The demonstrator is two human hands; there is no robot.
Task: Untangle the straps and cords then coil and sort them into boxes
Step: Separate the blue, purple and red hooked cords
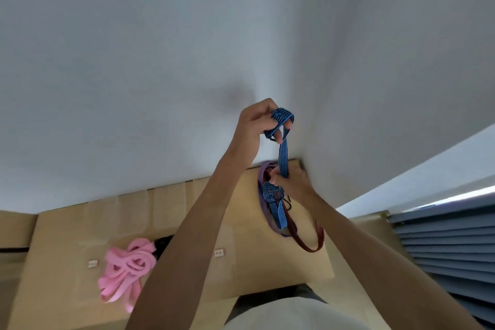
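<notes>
Overhead, a blue striped strap [283, 155] runs nearly upright and taut between two hands above the cardboard tabletop [241, 262]. Left hand [261, 120], raised, curls its fingers [278, 136] through the strap's looped top end; right hand [292, 182], lower, pinches the strap beside its knot, where maroon strap [308, 245] and purple strap [263, 206] dangle. Pink straps [128, 268] lie apart.
</notes>
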